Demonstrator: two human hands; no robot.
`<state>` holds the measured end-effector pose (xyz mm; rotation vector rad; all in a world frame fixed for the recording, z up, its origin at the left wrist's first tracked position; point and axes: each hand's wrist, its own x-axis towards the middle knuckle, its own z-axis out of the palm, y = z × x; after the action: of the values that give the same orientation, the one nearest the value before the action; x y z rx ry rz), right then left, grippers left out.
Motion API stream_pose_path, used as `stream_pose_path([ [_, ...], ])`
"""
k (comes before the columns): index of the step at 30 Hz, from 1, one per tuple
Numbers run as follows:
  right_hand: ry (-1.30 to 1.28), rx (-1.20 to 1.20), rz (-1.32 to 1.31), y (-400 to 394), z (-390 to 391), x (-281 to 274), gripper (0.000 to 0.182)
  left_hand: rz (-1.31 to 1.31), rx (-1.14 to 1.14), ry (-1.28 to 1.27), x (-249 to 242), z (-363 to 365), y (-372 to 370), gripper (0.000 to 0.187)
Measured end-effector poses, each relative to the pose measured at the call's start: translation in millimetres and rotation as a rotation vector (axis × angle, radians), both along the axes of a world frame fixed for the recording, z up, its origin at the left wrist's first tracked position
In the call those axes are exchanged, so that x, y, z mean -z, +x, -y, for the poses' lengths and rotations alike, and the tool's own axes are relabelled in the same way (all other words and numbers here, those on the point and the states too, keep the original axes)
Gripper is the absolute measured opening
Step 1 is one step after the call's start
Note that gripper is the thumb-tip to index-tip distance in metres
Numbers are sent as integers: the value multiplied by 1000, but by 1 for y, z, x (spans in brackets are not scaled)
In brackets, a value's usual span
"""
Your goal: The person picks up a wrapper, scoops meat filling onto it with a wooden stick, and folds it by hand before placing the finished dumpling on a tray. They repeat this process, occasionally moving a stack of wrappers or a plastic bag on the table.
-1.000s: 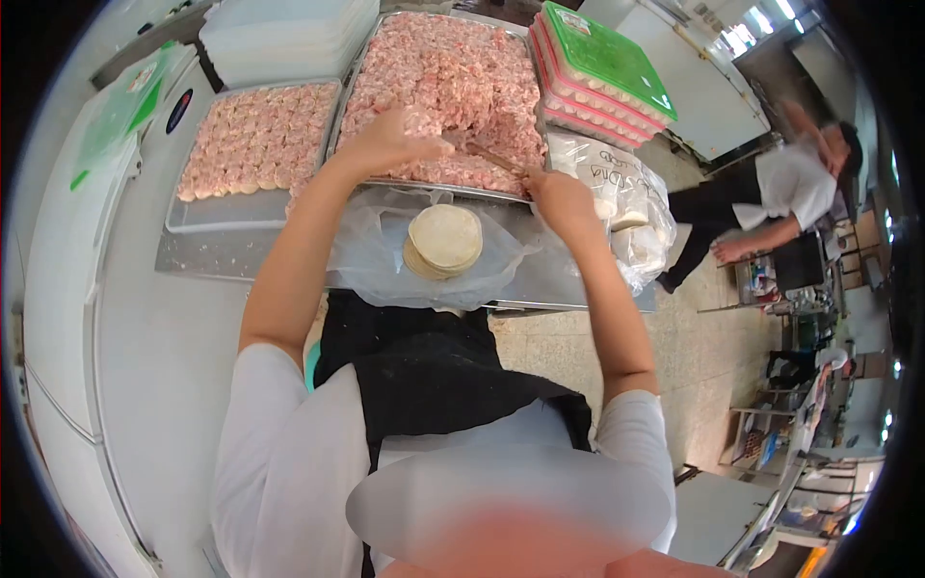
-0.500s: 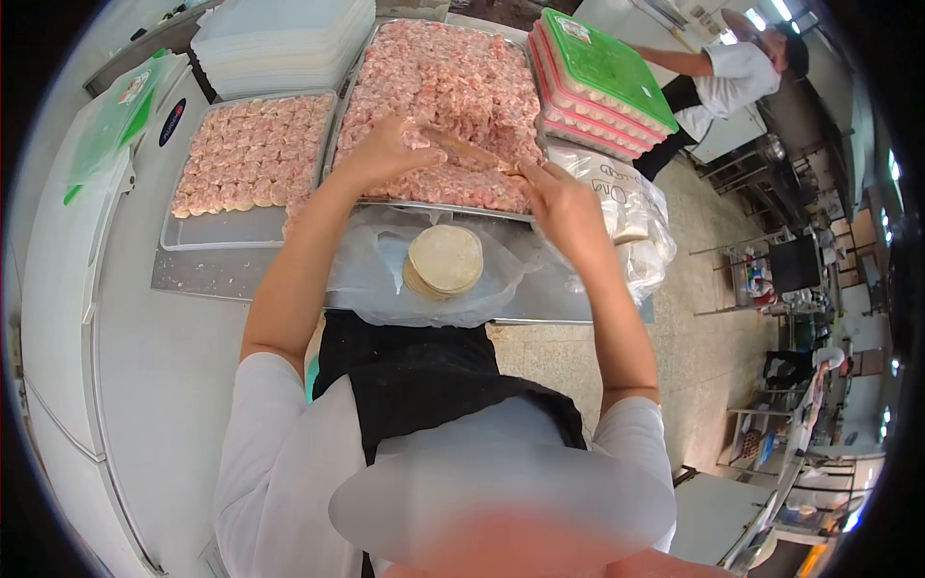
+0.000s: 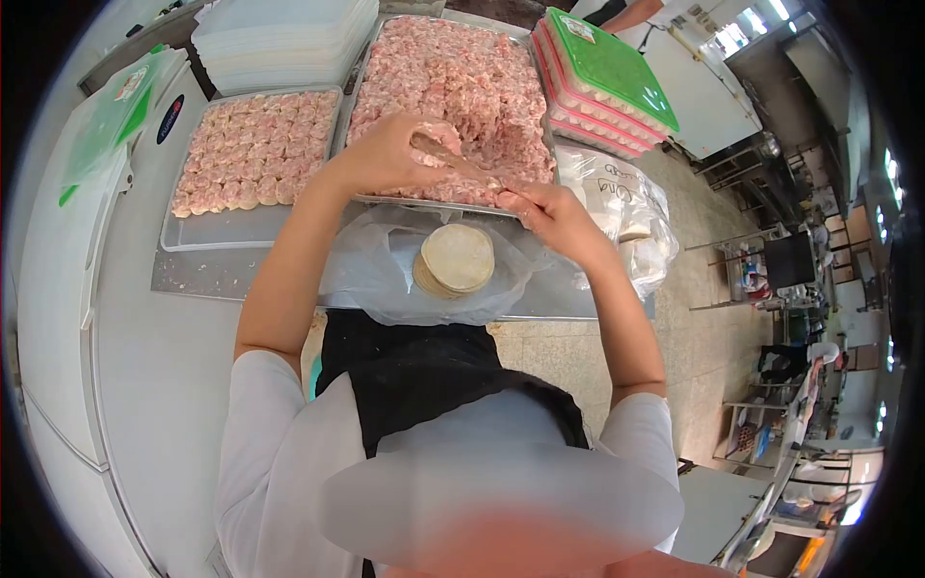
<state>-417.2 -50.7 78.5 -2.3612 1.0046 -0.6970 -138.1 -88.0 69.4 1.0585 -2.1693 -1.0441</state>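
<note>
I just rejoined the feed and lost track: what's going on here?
The right hand grips a flat tool over the meat, its tip at the curled left hand; whether that hand holds anything is unclear. Wrappers sit stacked on plastic in front. At the left, dumplings cover most of a tray.

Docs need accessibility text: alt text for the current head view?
A right hand holds a flat tool reaching toward the cupped left hand, over pink mince. Nearer sit stacked round pale discs on translucent plastic; to the left, rows of meat-topped pieces.
</note>
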Motion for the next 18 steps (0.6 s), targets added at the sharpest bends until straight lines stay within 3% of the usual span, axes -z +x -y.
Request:
stream_pose_path([
  [4, -177, 174, -263, 7, 0, -21, 22, 98, -212, -152, 26, 0, 7, 58],
  [6, -303, 150, -203, 21, -14, -20, 23, -128, -313, -143, 34, -1, 11, 53],
  [8, -340, 162, -262, 18, -11, -20, 24, -22, -277, -114, 27, -1, 12, 56],
  [10, -216, 249, -364, 8, -7, -42, 24, 85, -255, -90, 20, -2, 12, 59],
  [12, -137, 247, -239, 3, -7, -40, 23, -164, -117, -302, 20, -4, 11, 58],
  [14, -355, 83, -192, 5, -3, -16, 25, -123, -163, -260, 17, -3, 7, 55],
  [15, -119, 111, -175, 11, -1, -6, 29, -87, -206, -217, 18, -4, 7, 53],
  [16, -111, 94, -168, 11, 0, -1, 29, -78, -223, -209, 21, -5, 10, 53],
  [18, -23, 119, -84, 5, 7, 6, 31, -8, -501, -176, 27, -8, 20, 51],
])
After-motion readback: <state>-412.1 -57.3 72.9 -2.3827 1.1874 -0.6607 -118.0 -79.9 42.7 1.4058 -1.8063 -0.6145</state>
